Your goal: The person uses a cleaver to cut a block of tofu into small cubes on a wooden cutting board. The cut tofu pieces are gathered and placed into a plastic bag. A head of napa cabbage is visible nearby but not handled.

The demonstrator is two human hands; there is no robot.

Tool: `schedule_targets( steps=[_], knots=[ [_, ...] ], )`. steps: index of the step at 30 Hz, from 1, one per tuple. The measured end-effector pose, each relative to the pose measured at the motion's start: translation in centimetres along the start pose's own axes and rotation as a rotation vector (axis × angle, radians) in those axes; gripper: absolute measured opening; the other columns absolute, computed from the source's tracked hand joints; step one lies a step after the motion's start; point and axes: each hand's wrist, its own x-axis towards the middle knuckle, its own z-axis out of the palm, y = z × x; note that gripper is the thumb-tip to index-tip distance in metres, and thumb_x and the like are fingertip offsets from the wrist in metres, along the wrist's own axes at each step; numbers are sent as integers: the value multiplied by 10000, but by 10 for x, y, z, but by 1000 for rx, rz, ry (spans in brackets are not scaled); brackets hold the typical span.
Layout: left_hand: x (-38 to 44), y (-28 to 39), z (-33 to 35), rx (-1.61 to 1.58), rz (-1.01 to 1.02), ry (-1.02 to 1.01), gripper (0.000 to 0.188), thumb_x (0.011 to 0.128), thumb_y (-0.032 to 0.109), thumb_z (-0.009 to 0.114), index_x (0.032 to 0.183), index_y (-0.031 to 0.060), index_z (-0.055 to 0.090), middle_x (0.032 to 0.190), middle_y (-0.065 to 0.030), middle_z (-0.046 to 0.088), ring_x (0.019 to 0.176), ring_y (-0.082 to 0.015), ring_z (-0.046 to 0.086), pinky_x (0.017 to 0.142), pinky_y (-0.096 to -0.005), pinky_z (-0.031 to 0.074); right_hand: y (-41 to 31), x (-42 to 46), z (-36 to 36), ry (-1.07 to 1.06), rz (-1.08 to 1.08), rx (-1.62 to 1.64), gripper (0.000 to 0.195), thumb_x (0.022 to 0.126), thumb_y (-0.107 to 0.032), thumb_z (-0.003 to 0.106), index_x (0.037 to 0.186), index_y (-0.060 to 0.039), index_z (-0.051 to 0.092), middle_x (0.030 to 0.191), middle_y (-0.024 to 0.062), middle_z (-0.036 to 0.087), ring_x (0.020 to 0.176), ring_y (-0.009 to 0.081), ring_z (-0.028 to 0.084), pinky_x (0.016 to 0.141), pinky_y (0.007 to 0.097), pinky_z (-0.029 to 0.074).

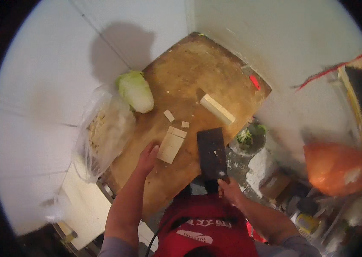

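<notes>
My right hand [229,189] grips the handle of a cleaver [211,151] with a broad dark blade. Small pale bits cling to the blade, which lies flat to the view over the near right edge of a wooden board [181,80]. My left hand [149,155] is at the left side of a pale block [171,147] that looks like tofu; its fingers are partly hidden. Cut lines show at the block's far end. Beyond it lie two small cut pieces, one [168,115] longer than the other [185,124]. A long pale bar [218,109] rests farther right.
A napa cabbage [136,91] and a clear plastic bag of pale pieces [104,135] sit along the left edge. A red object [254,82] lies at the far right edge. Below the right side stands a container with greens [248,138]. An orange bag [338,168] is farther right. Walls border the board.
</notes>
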Motion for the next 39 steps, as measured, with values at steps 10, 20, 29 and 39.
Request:
schedule_targets(
  steps=[10, 20, 29, 39],
  knots=[
    [42, 22, 14, -33, 273, -391, 708, 1021, 374, 439, 1571, -32, 256, 1603, -175, 344, 1491, -280, 302, 1222, -374, 197, 62, 10, 100, 104, -125, 246, 209, 1002, -217, 616, 1004, -19, 547, 689, 50, 583, 565, 140, 573, 529, 319, 495],
    [45, 18, 13, -22, 290, -443, 732, 1013, 378, 412, 1598, -4, 192, 1633, -145, 287, 1506, -247, 255, 1223, -376, 183, 59, 18, 155, 161, -135, 174, 307, 990, -281, 637, 1087, -3, 550, 712, 53, 609, 578, 141, 592, 541, 326, 500],
    [4, 32, 61, 433, 399, -291, 752, 969, 232, 515, 1568, -68, 174, 1626, -241, 252, 1511, -326, 254, 1230, -423, 190, 90, 39, 162, 179, -168, 211, 281, 973, -275, 656, 1001, -2, 595, 692, 55, 623, 579, 149, 604, 545, 330, 496],
    [26, 21, 69, -264, 98, -446, 698, 1021, 380, 419, 1596, 51, 200, 1545, -147, 400, 1390, -278, 435, 1137, -419, 372, 77, 34, 139, -4, -113, 312, 173, 955, -173, 668, 979, -20, 588, 674, 51, 602, 565, 150, 581, 532, 312, 481]
  ],
)
